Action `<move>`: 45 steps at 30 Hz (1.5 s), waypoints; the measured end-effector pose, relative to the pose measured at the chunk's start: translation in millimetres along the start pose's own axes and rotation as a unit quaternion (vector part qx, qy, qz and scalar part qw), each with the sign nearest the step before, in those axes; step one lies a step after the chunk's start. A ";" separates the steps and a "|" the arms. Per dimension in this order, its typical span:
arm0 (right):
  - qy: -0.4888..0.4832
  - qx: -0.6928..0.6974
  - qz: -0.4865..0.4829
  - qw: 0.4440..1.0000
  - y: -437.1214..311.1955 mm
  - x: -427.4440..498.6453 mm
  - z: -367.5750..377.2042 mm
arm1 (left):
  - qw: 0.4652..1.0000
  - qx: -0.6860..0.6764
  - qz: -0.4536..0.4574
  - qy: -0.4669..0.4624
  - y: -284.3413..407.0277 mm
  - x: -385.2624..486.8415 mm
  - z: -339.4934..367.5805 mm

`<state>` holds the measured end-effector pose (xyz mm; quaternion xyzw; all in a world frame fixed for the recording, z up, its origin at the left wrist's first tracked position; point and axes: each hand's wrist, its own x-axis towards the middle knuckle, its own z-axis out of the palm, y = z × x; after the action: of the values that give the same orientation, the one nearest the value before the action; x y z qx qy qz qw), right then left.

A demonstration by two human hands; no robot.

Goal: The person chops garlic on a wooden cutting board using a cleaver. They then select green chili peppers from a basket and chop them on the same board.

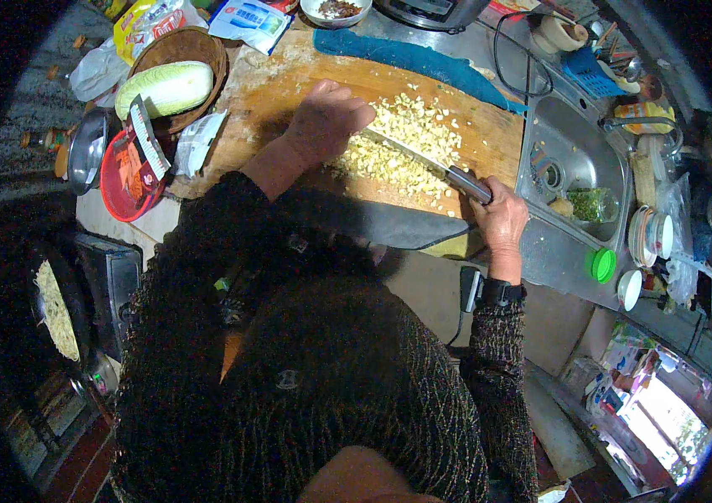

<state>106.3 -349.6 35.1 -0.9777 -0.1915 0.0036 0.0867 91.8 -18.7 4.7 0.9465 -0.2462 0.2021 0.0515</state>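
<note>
My right hand (501, 212) grips the dark handle of a kitchen knife (407, 153), whose blade reaches left across pale chopped pieces, perhaps garlic (415, 126). My left hand (329, 119) is by the far end of the blade, its fingers curled over or against the tip; the exact contact is hidden. The chopped pieces lie spread on both sides of the blade on a large wooden cutting board (268, 82).
A woven basket (220, 69) with a napa cabbage (167, 87) and a red plastic basket (118, 210) stand left. A teal cloth (406, 60) lies along the board's far edge. The steel sink (572, 129) adjoins on the right, with a green lid (603, 265) near it.
</note>
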 end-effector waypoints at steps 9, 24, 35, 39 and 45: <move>-0.012 -0.007 0.007 1.000 -13.5 -20.5 -13.7 | 0.989 -0.022 -0.055 -0.139 2.7 -12.5 -13.5; 0.036 0.013 -0.015 0.999 -3.2 -17.2 5.1 | 1.000 -0.001 -0.010 -0.021 0.3 -3.8 -11.4; 0.058 0.034 -0.015 0.998 -8.1 6.5 -3.9 | 0.999 -0.006 0.004 0.049 -11.0 -0.2 -11.2; 0.101 0.026 -0.018 0.994 -4.3 0.5 -26.1 | 0.999 0.039 -0.018 0.018 2.4 2.2 -21.9; 0.023 0.088 0.005 0.996 -8.7 -4.6 -48.2 | 0.998 0.024 0.000 0.059 12.2 0.9 -35.8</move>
<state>100.8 -351.5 83.9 -0.9670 -0.1832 -0.0014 0.1769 73.8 -22.7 37.7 0.9339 -0.2379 0.2632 0.0437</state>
